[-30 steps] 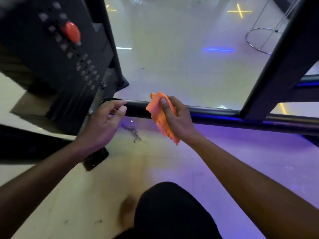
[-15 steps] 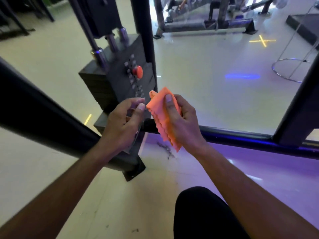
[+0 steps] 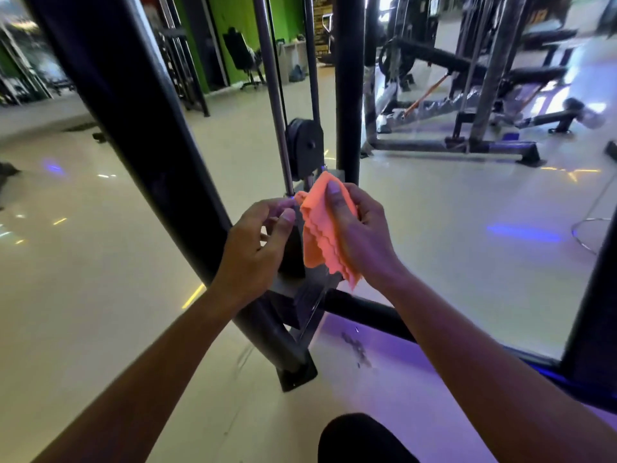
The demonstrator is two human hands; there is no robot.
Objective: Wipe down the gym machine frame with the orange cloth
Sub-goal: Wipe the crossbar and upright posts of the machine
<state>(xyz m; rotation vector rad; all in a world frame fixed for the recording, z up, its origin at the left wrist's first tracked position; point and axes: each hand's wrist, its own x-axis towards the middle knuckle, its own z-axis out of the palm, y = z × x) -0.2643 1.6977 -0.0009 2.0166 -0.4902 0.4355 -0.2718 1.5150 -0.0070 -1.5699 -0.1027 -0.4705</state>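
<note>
Blurred office chair [image 3: 243,58], green wall [image 3: 233,18].

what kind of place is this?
Almost certainly a commercial gym. A cable machine's pulley hangs between black frame uprights, more weight machines and benches stand across the glossy floor, and the right hand holds an orange cloth.

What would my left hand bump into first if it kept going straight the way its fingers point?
Probably the orange cloth held in the right hand: the left hand points right toward it, with a small gap between them, though depth is unclear.
</note>
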